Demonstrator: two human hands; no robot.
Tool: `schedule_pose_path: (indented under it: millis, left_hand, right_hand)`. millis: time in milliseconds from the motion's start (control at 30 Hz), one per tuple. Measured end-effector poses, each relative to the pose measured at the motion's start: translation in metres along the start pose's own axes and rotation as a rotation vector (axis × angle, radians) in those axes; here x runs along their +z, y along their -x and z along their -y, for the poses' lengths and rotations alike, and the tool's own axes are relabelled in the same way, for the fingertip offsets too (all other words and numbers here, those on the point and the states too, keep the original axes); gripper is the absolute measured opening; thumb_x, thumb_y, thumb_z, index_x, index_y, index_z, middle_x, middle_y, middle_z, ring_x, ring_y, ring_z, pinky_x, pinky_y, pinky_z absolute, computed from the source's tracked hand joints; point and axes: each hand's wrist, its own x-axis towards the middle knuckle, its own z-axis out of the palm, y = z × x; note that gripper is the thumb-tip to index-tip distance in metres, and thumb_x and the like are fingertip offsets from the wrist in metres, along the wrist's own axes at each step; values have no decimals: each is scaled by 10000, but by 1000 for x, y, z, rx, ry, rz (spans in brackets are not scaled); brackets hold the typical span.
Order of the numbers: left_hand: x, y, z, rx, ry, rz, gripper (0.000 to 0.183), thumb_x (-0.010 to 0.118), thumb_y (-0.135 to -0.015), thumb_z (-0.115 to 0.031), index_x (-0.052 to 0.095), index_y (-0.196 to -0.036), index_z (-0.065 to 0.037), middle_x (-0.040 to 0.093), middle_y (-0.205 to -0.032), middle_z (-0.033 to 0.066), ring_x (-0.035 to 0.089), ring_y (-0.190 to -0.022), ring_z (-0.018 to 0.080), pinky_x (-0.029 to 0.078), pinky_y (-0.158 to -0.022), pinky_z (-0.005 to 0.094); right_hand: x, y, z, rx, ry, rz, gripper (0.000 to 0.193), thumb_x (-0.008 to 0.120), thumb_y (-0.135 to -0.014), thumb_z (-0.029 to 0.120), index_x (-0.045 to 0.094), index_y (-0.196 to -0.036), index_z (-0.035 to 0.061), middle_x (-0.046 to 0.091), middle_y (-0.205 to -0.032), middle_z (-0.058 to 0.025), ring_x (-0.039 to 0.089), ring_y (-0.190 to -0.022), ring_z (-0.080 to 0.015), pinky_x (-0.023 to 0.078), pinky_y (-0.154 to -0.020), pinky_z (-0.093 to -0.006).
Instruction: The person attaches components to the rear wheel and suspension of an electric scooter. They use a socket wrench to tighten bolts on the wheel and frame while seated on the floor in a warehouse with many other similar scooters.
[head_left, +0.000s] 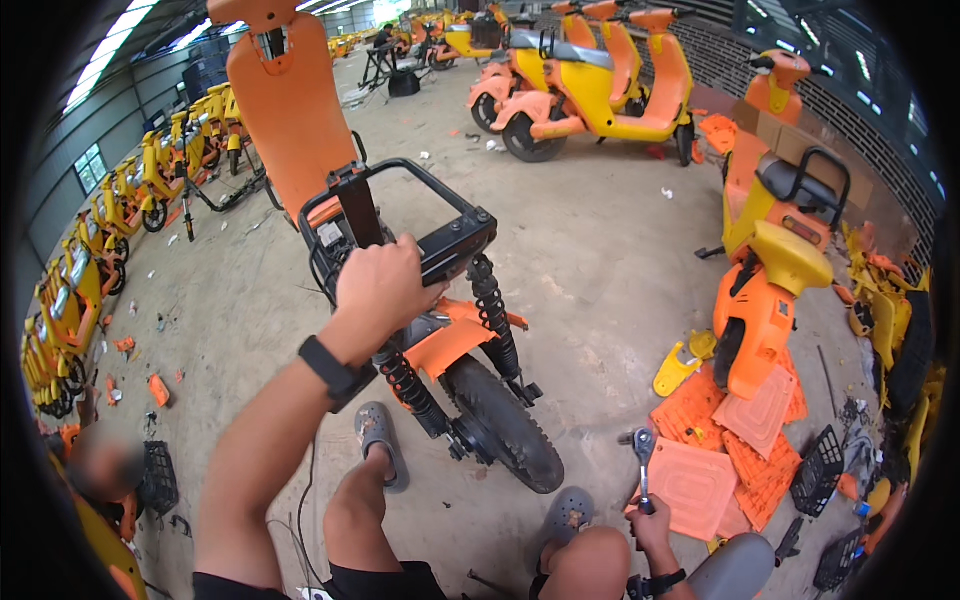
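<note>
A partly stripped electric scooter stands before me, with an orange front panel (290,115), a bare black metal rear frame (445,190), coil shock absorbers (490,305) and a black rear wheel (505,425). My left hand (382,285) is closed round the black frame behind the seat area; the back of the hand hides just what part its fingers wrap. An orange fender (450,345) sits above the wheel. Low on the right, beside my knee, my right hand (650,525) grips a ratchet wrench (643,460) by its handle, its head pointing away from me, apart from the scooter.
Orange panels (690,485) and a yellow part (680,370) lie on the floor at right, below a yellow-orange scooter (770,260). More scooters (600,95) stand at the back and along the left wall. A person (110,470) is at lower left. Black baskets (820,470) lie far right.
</note>
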Motion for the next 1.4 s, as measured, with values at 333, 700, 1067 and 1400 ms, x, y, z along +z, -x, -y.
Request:
schedule_pose_path:
  millis: [333,700,1067,1400]
  left_hand:
    - [-7,-10,-6,-17,-106,12,533,682,-725,-505,534,-791,3,620,-646,161,633,-620,325,504,-562,399]
    - [-3,-6,-5,-42,-136,7,571,689,-713,-523,538,-837,13,623,-655,153,637,-629,310,504,-572,389]
    - [5,-5,-8,-19,-99,-93,538,728,-702,-476,565,-869,9,614,-676,199,626,-652,356,485,-593,426]
    - [-6,-4,-16,-117,-188,-107,533,754,-704,-366,584,-981,56,645,-740,167,645,-654,276,491,-629,351]
  right_hand:
    - [86,-82,-17,-288,257,139,263,569,-662,62,643,-901,-17,621,-745,-193,611,-671,-316,477,-639,-368]
    - [97,-98,-51,-368,621,198,332,590,-681,124,640,-997,34,627,-935,-194,600,-870,-362,482,-772,-431]
    - [101,-117,-51,-118,284,215,274,660,-731,162,629,-961,17,554,-609,-106,587,-585,-248,473,-575,-350]
    - [128,-157,15,-129,-161,560,411,613,-734,60,636,-1143,94,441,-559,9,440,-468,-80,361,-437,-258]
